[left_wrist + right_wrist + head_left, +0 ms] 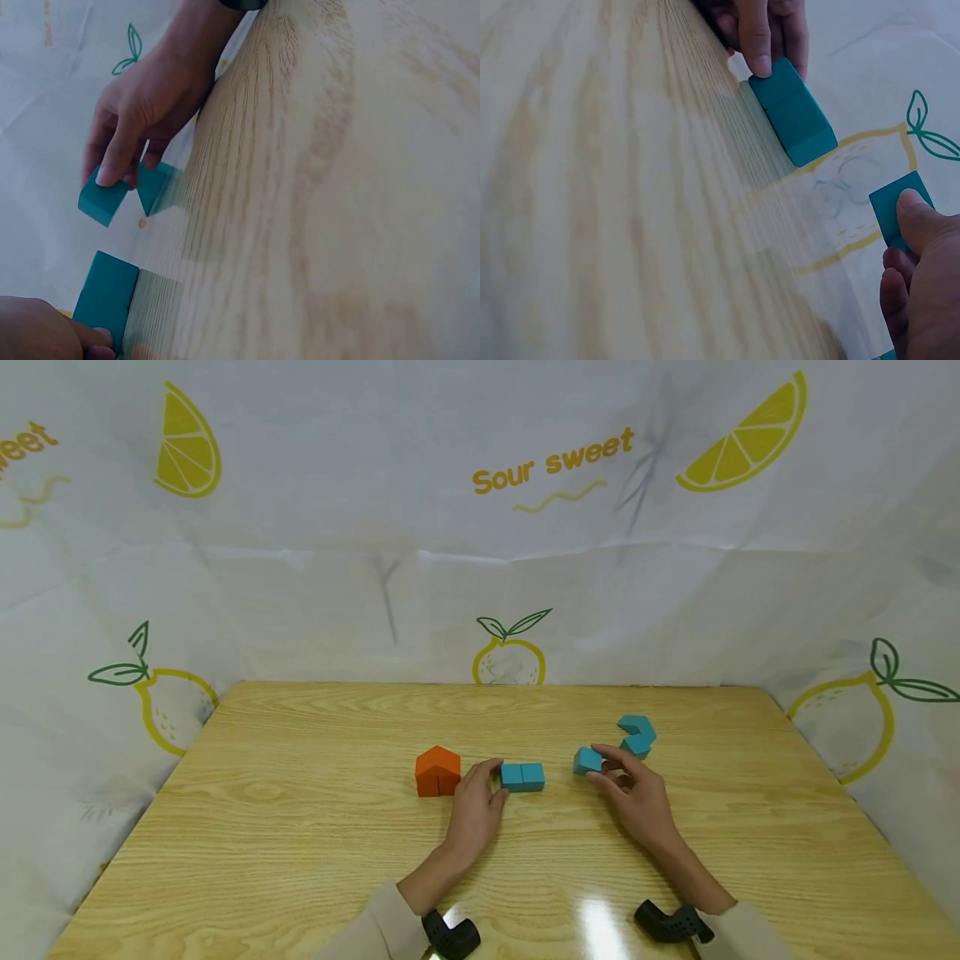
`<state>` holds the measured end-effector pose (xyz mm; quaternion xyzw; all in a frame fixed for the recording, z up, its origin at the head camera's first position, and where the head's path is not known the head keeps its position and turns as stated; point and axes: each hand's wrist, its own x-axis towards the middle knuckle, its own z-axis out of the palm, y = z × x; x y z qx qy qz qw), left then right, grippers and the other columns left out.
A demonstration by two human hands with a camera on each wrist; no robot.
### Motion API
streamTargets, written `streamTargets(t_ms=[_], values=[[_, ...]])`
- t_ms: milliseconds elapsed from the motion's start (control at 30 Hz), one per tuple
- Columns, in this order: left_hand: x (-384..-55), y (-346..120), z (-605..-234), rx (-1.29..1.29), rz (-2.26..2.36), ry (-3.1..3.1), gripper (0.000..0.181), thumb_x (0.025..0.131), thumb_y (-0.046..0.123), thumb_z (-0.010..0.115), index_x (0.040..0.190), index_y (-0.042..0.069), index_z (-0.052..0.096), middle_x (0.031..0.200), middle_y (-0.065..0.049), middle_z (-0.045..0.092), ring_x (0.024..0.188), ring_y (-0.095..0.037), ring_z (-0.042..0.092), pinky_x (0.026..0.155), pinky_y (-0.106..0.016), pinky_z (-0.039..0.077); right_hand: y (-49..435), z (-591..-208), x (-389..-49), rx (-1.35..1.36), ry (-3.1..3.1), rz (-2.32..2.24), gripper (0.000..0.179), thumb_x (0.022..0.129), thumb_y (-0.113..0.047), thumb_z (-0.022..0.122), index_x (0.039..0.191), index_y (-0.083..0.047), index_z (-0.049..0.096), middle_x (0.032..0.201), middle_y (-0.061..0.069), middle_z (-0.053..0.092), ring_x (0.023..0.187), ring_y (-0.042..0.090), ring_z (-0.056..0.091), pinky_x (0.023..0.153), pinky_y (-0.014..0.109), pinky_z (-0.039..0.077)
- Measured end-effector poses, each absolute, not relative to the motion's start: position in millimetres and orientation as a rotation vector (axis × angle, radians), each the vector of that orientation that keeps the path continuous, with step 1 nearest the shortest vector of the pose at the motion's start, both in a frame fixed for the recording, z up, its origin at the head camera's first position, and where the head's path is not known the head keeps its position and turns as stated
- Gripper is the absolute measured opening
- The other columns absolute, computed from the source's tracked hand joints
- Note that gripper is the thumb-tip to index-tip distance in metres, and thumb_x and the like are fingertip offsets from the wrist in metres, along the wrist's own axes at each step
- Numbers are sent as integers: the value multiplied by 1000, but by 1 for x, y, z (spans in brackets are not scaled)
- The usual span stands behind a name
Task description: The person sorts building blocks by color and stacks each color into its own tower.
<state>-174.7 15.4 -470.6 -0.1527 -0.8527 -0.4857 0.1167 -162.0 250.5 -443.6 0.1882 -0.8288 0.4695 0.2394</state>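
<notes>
Two blue blocks (522, 777) stand side by side on the table, touching. My left hand (477, 802) holds the left end of this pair between thumb and fingers, as the right wrist view also shows with the blocks (791, 112). To the right, my right hand (637, 797) pinches a single blue block (587, 761) between thumb and fingertips, with a gap between it and the pair. In the right wrist view the thumb lies flat on that block (896, 202). Whether it touches the table I cannot tell.
Left of my left hand, orange blocks (438, 768) are grouped into a house-like shape with a pointed top. More blue pieces (637, 727) lie behind my right hand in a bent row. The wooden table (300, 860) meets a lemon-printed white cloth (360, 610) at its back edge.
</notes>
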Motion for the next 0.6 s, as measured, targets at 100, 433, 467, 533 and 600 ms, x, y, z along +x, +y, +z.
streamTargets(t_ms=[100, 433, 467, 533, 600], values=[[-174, 15, -470, -450, -1416, -2496, 39, 86, -6, 67, 124, -4, 56, 116, -17, 59, 59, -6, 44, 55, -23, 41, 243, -439, -161, 539, -2266, 1299, 42, 80, 17, 66, 121, 9, 58, 95, 19, 61, 84, 19, 58, 66, 23, 50], [-174, 15, -470, -433, -1438, -2503, 39, 86, -6, 67, 124, -3, 56, 120, -17, 58, 59, -6, 43, 56, -24, 42, 220, -439, -167, 621, -2254, 1355, 41, 83, 13, 66, 122, 8, 58, 99, 19, 61, 86, 29, 56, 68, 26, 50], [-174, 15, -470, -430, -1437, -2504, 39, 86, -6, 67, 123, -3, 56, 120, -17, 58, 59, -6, 43, 56, -24, 42, 219, -439, -168, 628, -2254, 1364, 41, 83, 13, 66, 123, 8, 58, 100, 19, 61, 87, 28, 56, 68, 26, 50], [-174, 16, -470, -424, -1436, -2506, 39, 85, -6, 67, 123, -3, 57, 119, -17, 58, 59, -6, 43, 56, -24, 42, 216, -439, -169, 638, -2252, 1381, 41, 83, 13, 66, 123, 9, 57, 101, 19, 61, 88, 28, 56, 70, 27, 50], [-174, 16, -470, -423, -1433, -2505, 39, 85, -6, 67, 123, -3, 57, 119, -17, 58, 60, -7, 44, 57, -24, 42, 213, -439, -170, 643, -2248, 1387, 41, 83, 13, 66, 123, 9, 57, 102, 19, 61, 88, 28, 56, 71, 27, 49]])
